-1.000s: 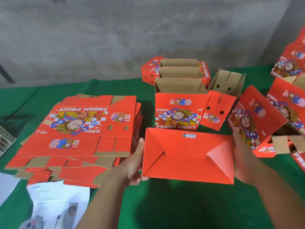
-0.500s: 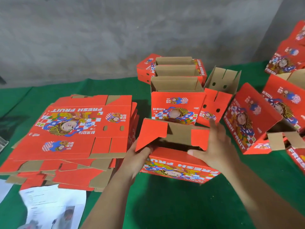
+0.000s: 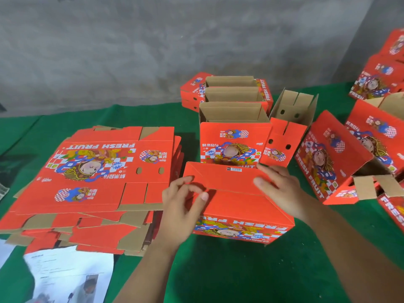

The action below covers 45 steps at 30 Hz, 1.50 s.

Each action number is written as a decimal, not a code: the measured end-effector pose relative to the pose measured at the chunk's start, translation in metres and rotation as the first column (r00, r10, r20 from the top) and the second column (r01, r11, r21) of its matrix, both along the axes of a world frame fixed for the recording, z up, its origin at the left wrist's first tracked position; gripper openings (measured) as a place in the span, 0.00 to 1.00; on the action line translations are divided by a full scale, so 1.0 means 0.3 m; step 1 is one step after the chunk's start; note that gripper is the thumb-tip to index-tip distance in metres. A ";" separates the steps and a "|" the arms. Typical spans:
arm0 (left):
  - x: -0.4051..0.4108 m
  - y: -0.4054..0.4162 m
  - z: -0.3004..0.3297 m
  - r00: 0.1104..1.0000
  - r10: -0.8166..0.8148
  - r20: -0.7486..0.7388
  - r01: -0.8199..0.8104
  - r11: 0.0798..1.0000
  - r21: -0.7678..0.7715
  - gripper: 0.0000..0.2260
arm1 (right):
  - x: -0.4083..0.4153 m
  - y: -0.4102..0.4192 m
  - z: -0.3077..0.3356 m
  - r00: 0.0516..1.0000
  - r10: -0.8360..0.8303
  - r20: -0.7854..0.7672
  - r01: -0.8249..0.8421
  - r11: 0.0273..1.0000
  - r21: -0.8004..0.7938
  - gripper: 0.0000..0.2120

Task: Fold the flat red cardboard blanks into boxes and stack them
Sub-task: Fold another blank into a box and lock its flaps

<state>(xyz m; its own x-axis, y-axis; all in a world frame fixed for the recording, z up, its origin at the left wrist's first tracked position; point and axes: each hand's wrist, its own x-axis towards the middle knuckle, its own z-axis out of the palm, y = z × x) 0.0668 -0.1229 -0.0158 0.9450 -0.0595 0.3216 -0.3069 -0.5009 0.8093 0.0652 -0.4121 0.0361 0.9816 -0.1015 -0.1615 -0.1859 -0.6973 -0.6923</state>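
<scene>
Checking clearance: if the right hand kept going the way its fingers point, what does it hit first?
The right hand points up-left across the box being folded. Past its far edge it would likely meet the upright open box just behind; depth is unclear.

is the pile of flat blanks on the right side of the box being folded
No, the pile of flat blanks lies to the left of the box being folded, beside the left hand.

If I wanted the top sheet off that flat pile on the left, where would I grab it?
Probably by its near right corner, coming from the right. That top blank lies flat on the pile, so only its edges offer a hold, and there the flaps overhang the sheets beneath, leaving room for fingers under them. It is also the side nearest the left hand.
</scene>
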 end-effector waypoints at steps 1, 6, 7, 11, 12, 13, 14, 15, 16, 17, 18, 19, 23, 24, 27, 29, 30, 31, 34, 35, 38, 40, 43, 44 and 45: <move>0.008 -0.002 -0.002 1.000 0.029 0.010 -0.029 0.999 0.017 0.10 | -0.011 0.005 -0.013 0.999 0.016 0.046 -0.012 0.996 -0.088 0.29; 0.026 -0.005 -0.014 0.995 0.055 0.078 -0.076 0.954 0.290 0.08 | -0.013 0.041 -0.065 0.993 -0.055 0.105 0.096 0.896 -0.434 0.37; 0.024 -0.004 -0.018 0.993 0.058 0.101 -0.089 0.937 0.338 0.08 | -0.006 0.055 -0.070 0.993 -0.061 0.100 0.104 0.857 -0.505 0.37; 0.025 -0.011 -0.011 0.987 0.106 0.122 -0.146 0.904 0.401 0.14 | -0.004 0.098 -0.074 0.993 -0.091 0.080 0.122 0.751 -0.649 0.37; 0.026 -0.012 -0.008 0.986 0.113 0.120 -0.152 0.904 0.401 0.15 | -0.008 0.100 -0.078 0.994 -0.085 0.075 0.113 0.749 -0.653 0.38; 0.026 -0.013 -0.009 0.986 0.112 0.125 -0.153 0.905 0.398 0.15 | -0.010 0.095 -0.077 0.995 -0.084 0.058 0.102 0.772 -0.627 0.40; 0.025 -0.014 -0.014 0.987 0.095 0.130 -0.138 0.914 0.381 0.15 | -0.009 0.089 -0.068 0.996 -0.083 0.027 0.084 0.824 -0.561 0.40; 0.021 -0.014 -0.019 0.990 0.073 0.120 -0.108 0.941 0.321 0.18 | -0.007 0.079 -0.052 0.996 -0.093 0.002 0.084 0.894 -0.440 0.38; 0.021 -0.014 -0.022 0.995 0.072 0.067 -0.084 0.976 0.199 0.24 | 0.003 0.063 -0.034 0.992 -0.126 -0.003 0.122 0.965 -0.233 0.33; 0.025 -0.014 -0.020 0.995 0.091 -0.048 -0.090 0.996 0.010 0.31 | 0.011 0.049 -0.011 0.979 -0.203 -0.008 0.203 0.979 0.037 0.27; 0.029 -0.014 -0.007 0.969 0.096 -0.229 -0.144 0.969 -0.202 0.37 | 0.015 0.034 0.004 0.953 -0.300 -0.051 0.302 0.909 0.287 0.25; 0.033 -0.014 0.014 0.900 0.029 -0.436 -0.219 0.894 -0.391 0.40 | 0.012 0.017 0.015 0.918 -0.364 -0.155 0.394 0.809 0.436 0.28; 0.035 -0.009 0.091 0.541 -0.409 -0.735 -0.326 0.704 -0.632 0.42 | -0.051 -0.035 0.014 0.796 -0.308 -0.521 0.565 0.685 0.460 0.44; 0.036 -0.006 0.094 0.529 -0.373 -0.762 -0.368 0.708 -0.603 0.47 | -0.056 -0.028 0.016 0.798 -0.310 -0.517 0.559 0.701 0.442 0.47; 0.022 -0.005 0.109 0.502 -0.263 -0.824 -0.450 0.734 -0.508 0.50 | -0.059 -0.012 0.039 0.854 -0.369 -0.366 0.513 0.714 0.478 0.30; 0.013 -0.007 0.132 0.542 -0.351 -0.764 -0.378 0.710 -0.594 0.28 | -0.064 -0.023 0.030 0.853 -0.411 -0.321 0.521 0.657 0.545 0.18; 0.014 -0.004 0.139 0.583 -0.394 -0.710 -0.325 0.688 -0.649 0.19 | -0.070 -0.033 0.021 0.847 -0.427 -0.317 0.530 0.624 0.574 0.15; 0.015 0.001 0.143 0.624 -0.415 -0.662 -0.296 0.659 -0.692 0.14 | -0.074 -0.043 0.011 0.849 -0.436 -0.298 0.521 0.597 0.610 0.11; 0.012 0.002 0.148 0.759 -0.378 -0.530 -0.257 0.574 -0.778 0.18 | -0.096 -0.075 -0.009 0.920 -0.361 -0.149 0.343 0.563 0.752 0.25; 0.003 -0.005 0.151 0.787 -0.355 -0.504 -0.248 0.566 -0.786 0.15 | -0.109 -0.082 -0.010 0.956 -0.281 -0.084 0.242 0.593 0.767 0.32; -0.009 -0.022 0.104 0.860 -0.255 -0.441 -0.158 0.691 -0.706 0.17 | -0.140 -0.092 -0.031 0.997 -0.038 0.066 -0.010 0.791 0.612 0.44; -0.013 -0.023 0.066 0.913 -0.163 -0.373 -0.115 0.776 -0.620 0.27 | -0.140 -0.077 -0.043 0.993 -0.045 0.112 -0.017 0.865 0.501 0.40; 0.000 -0.029 0.021 0.937 -0.037 -0.346 -0.133 0.880 -0.456 0.35 | -0.108 -0.039 -0.052 0.969 -0.184 0.164 0.092 0.888 0.451 0.27; 0.015 -0.030 0.005 0.945 0.018 -0.325 -0.146 0.915 -0.375 0.35 | -0.091 -0.033 -0.063 0.961 -0.225 0.163 0.137 0.894 0.427 0.22; 0.034 -0.030 -0.012 0.949 0.060 -0.310 -0.157 0.941 -0.300 0.33 | -0.075 -0.031 -0.076 0.955 -0.257 0.145 0.180 0.897 0.404 0.18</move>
